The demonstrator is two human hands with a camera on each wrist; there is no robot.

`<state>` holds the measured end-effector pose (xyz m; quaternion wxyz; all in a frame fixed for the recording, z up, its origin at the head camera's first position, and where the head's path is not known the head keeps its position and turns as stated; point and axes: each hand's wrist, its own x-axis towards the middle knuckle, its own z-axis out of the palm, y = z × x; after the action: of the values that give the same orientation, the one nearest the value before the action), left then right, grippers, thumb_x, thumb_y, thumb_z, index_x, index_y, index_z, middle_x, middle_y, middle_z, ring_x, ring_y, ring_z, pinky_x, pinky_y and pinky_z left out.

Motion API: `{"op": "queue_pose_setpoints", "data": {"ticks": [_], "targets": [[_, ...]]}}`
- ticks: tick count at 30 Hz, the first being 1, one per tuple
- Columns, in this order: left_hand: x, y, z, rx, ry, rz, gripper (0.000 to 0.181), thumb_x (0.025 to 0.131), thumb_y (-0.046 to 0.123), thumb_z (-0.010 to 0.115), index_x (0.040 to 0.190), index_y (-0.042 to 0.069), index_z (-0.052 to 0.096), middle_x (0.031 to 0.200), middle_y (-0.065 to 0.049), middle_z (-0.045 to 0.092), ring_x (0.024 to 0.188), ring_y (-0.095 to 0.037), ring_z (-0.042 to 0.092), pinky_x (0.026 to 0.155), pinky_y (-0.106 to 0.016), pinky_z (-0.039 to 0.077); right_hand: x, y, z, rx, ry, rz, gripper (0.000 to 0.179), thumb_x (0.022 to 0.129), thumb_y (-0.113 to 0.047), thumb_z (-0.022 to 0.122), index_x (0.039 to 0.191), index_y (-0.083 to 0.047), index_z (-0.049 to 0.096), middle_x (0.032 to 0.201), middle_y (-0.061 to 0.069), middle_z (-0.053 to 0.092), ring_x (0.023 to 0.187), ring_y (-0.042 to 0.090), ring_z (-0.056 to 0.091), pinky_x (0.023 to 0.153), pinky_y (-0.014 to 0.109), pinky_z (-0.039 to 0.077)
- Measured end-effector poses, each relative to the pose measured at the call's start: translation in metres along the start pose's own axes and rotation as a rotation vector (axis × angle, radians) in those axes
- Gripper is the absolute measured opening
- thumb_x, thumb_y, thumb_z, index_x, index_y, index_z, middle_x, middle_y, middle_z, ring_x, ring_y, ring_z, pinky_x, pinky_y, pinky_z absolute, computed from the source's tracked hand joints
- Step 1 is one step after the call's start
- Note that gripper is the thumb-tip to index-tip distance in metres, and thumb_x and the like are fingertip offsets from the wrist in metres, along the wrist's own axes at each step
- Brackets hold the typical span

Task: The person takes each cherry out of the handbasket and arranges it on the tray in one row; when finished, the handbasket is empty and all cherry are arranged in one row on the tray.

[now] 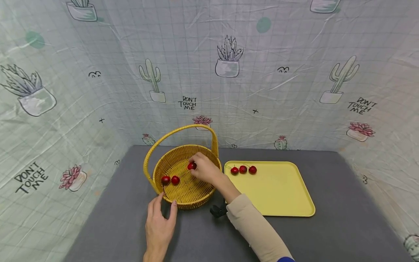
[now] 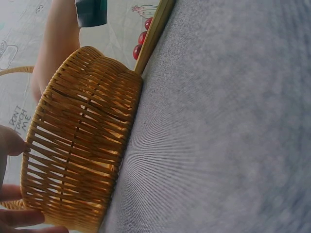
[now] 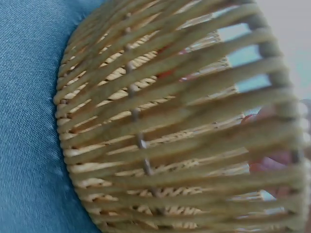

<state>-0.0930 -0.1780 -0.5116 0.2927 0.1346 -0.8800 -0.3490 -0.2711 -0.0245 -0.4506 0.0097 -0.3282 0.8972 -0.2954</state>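
A round yellow wicker basket (image 1: pixel 186 191) with a tall arched handle stands on the table. Inside it, my right hand (image 1: pixel 205 168) pinches a dark red cherry (image 1: pixel 192 166) above the basket's floor. Two more cherries lie side by side there, the left cherry (image 1: pixel 165 180) close to the near-left wall. My left hand (image 1: pixel 159 225) is at the near-left rim, fingers spread and relaxed. In the left wrist view, its fingertips (image 2: pixel 24 218) meet the edge of the basket (image 2: pixel 77 136). The woven wall (image 3: pixel 146 121) fills most of the right wrist view and partly hides the right hand's fingers.
A yellow rectangular tray (image 1: pixel 278 191) lies right of the basket, with three stemmed cherries (image 1: pixel 243 169) in a row at its far-left corner. A small black device (image 1: pixel 218 210) sits beside the right forearm. Patterned cloth (image 1: pixel 229 109) walls the back and sides of the grey table (image 1: pixel 108 225).
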Motion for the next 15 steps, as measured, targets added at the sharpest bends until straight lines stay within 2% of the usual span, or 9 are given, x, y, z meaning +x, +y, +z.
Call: {"op": "queue_pose_setpoints", "data": {"ticks": [15], "targets": [[0.0,-0.001,0.002,-0.007,-0.007,-0.016,0.053,0.095,0.033,0.069,0.138,0.005,0.057,0.129,-0.017,0.058,0.115,-0.041,0.063,0.086,-0.061,0.053,-0.031,0.008,-0.033,0.001,0.096,0.004,0.03,0.095,-0.016,0.067,0.124,-0.006,0.063,0.122,0.007,0.06,0.104,0.018,0.061,0.089,0.034,0.054]]}}
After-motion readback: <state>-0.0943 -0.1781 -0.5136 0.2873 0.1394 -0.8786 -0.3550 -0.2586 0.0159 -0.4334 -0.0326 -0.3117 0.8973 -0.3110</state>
